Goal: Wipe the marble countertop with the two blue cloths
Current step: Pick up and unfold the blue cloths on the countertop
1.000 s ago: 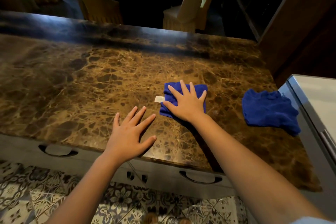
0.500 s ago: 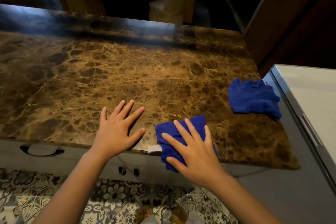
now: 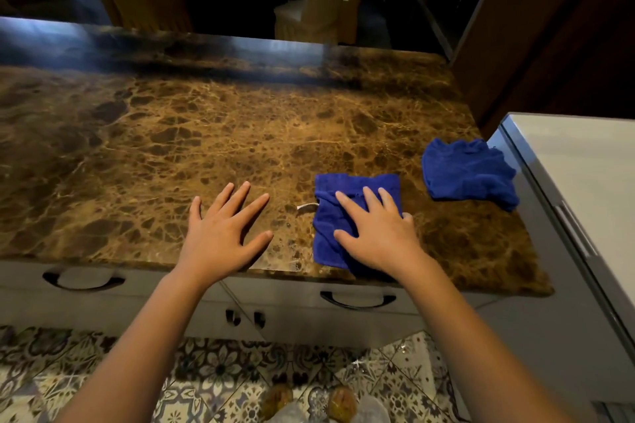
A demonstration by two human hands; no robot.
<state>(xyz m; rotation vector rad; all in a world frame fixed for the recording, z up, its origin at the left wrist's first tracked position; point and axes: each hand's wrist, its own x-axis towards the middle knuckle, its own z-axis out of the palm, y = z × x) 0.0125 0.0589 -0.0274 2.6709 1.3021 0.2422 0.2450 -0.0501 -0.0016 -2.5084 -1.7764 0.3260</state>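
Marble countertop, brown and gold-veined, is being wiped near its front edge with one of two blue cloths.

Dining chairs are seen in the dim room beyond the far edge, patterned floor tiles below the drawers. The folded cloth is pressed flat under the right hand, fingers spread, nothing gripped. The left hand is held open and empty just beside it. The second cloth, crumpled at the right edge, lies untouched; it would likely be taken up by the free hand next.

Grey drawers with dark handles, patterned floor tiles, upholstered chairs, white appliance rightward.
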